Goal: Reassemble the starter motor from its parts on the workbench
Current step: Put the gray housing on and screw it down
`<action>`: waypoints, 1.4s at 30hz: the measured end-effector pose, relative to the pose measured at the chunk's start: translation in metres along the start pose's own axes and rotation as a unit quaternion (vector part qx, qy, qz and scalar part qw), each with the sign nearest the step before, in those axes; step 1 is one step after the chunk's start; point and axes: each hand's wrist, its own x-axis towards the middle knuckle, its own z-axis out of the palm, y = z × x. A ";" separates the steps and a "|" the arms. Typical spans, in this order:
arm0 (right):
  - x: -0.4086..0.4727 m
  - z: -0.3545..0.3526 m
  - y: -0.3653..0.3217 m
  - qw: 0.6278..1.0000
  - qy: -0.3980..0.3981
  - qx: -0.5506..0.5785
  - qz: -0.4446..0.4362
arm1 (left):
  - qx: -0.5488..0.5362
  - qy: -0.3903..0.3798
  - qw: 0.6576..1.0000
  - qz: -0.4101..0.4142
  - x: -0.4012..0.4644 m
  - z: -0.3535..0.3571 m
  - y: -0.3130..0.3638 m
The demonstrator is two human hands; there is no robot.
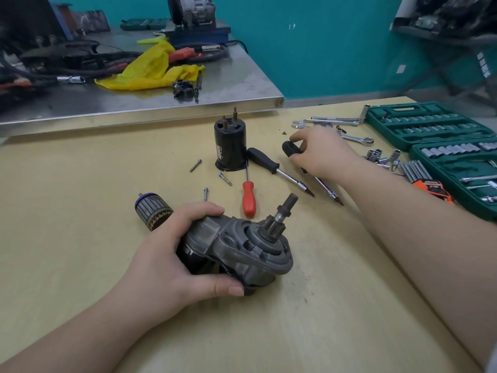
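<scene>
- The left hand [172,254] is clamped around the housing [239,251] of the starter, close to the person, with the pinion shaft [287,208] pointing up and away. The housing rests on the bench [80,211] only at its lower edge, so I think it can roll or tip if the grip loosens.
- The right hand [320,154] is far from the left one and is closed on the black handle of a driver [293,149]. Its bit end comes out under the wrist. If the hand lifts it fast, the shank may knock the second driver [277,168], which lies just to the left of it.
- Three bolts [225,179] lie loose between the two hands. A sweep of the right forearm could push them off or under other parts.
- The armature [153,211] lies just behind the left fingers, touching or almost touching them; I cannot tell which. It is round and may roll when the housing is moved.
- The solenoid [230,144] stands upright, left of the right hand, with the red screwdriver [249,197] lying in front of it.
- Hidden: the palm covers the rear of the housing, so what is already inside is not visible. The bit type of the held driver is too small to read.
</scene>
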 end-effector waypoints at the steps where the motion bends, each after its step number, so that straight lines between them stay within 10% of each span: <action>1: 0.000 0.000 0.000 1.000 -0.001 -0.019 -0.003 | 0.002 0.000 1.000 0.000 0.000 0.000 0.000; 17: -0.019 -0.030 -0.035 0.999 -0.021 0.037 -0.023 | 0.021 -0.005 1.000 0.002 0.000 -0.001 0.002; 42: -0.078 -0.055 -0.078 0.872 -0.414 0.097 -0.245 | 0.005 0.019 0.999 0.028 -0.003 -0.007 0.004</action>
